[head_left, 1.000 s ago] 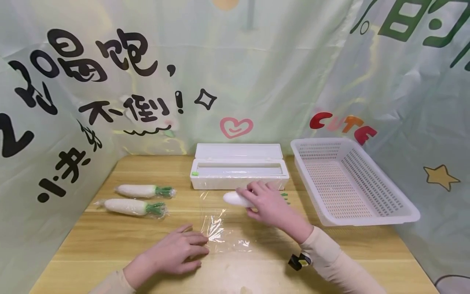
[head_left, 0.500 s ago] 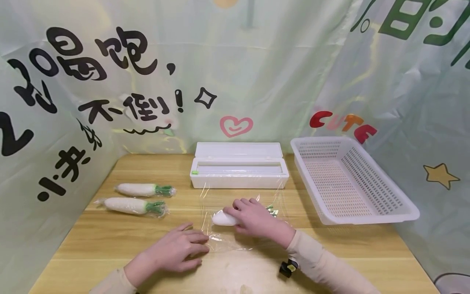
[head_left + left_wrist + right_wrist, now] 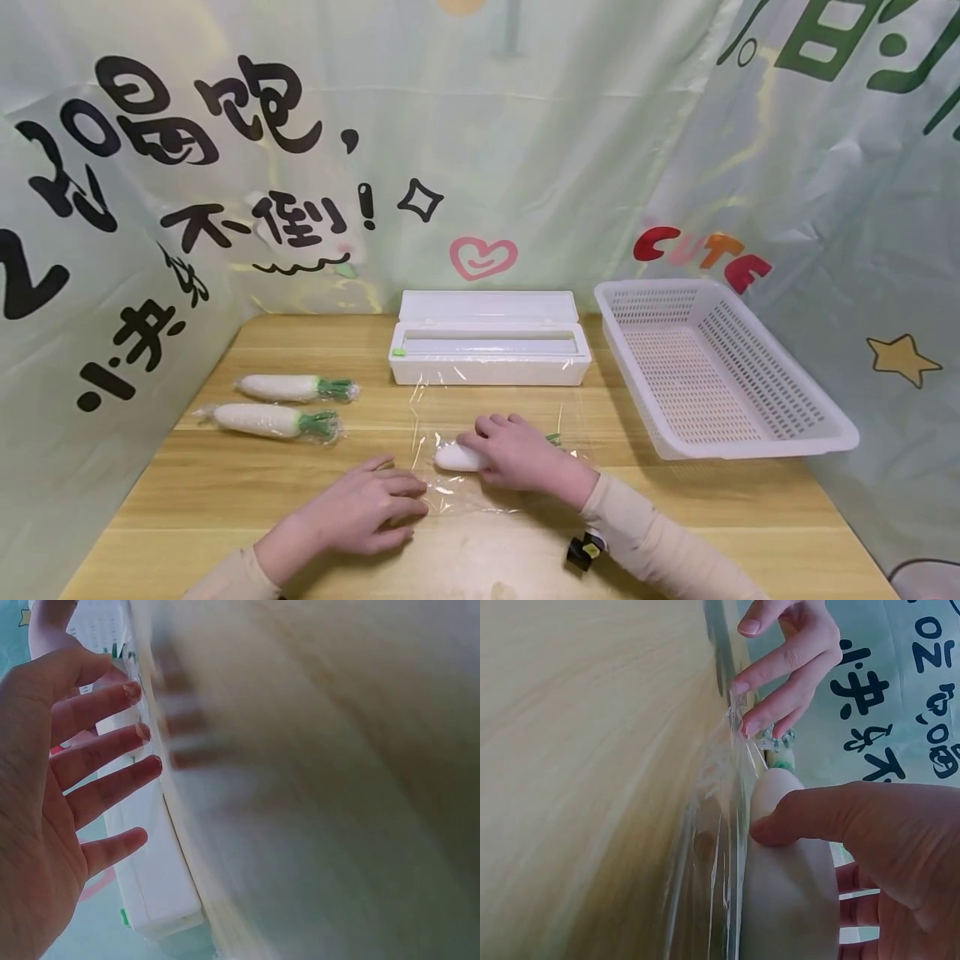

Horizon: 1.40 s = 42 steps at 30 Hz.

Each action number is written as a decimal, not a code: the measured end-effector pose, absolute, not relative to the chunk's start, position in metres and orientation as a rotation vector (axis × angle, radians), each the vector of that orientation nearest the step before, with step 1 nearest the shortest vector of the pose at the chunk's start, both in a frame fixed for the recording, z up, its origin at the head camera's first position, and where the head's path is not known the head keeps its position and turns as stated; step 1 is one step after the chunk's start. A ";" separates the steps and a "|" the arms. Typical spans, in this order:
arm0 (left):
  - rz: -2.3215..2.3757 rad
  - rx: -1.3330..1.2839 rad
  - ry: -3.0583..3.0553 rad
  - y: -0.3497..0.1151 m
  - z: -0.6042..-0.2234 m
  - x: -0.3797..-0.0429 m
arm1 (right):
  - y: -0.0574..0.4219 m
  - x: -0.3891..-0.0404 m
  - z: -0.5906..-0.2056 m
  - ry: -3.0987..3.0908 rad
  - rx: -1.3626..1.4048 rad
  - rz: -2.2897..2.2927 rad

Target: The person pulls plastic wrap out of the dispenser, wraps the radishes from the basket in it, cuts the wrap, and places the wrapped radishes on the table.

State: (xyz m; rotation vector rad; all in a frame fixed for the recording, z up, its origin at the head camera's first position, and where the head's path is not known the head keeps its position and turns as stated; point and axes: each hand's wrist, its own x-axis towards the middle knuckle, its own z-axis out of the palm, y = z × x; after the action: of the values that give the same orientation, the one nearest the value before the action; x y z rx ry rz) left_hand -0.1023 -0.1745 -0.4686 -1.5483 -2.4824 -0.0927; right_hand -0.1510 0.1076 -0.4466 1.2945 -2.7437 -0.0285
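Observation:
My right hand [image 3: 517, 452] grips a white radish [image 3: 456, 457] with green stem stubs, thumb on one side and fingers on the other. The radish lies on a sheet of clear cling film [image 3: 450, 492] that runs forward to the white wrap dispenser [image 3: 487, 371], whose lid stands raised. Across the near left corner of the film, my left hand [image 3: 367, 510] rests with its fingertips at the film's edge. Its fingers are spread and fairly straight in the left wrist view. In the right wrist view, the film bunches up beside the radish [image 3: 791, 900].
Two film-wrapped radishes, a farther one [image 3: 277, 387] and a nearer one [image 3: 255, 421], lie on the left of the wooden table [image 3: 187, 517]. A white perforated basket [image 3: 652, 417] stands at the right. A printed curtain [image 3: 555, 167] encloses the back and sides.
My right hand has brought the radish nearer and a little left, from close to the dispenser down onto the film. The left hand has stayed in place.

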 end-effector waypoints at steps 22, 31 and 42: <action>-0.147 -1.462 -2.500 -0.171 -0.462 -0.103 | 0.179 -0.133 -0.441 -2.598 1.151 0.399; -0.157 -1.425 -2.533 -0.171 -0.457 -0.104 | 0.242 -0.112 -0.457 -2.529 1.050 0.951; -0.156 -1.419 -2.370 -0.168 -0.459 -0.110 | 0.273 -0.091 -0.480 -2.704 1.025 0.728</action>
State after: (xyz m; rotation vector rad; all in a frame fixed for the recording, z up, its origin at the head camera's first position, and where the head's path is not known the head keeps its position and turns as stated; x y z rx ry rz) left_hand -0.1101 -0.1677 -0.4587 -1.4185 -2.3701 -0.1562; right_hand -0.0912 0.2728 -0.4797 1.0247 -2.7039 0.7282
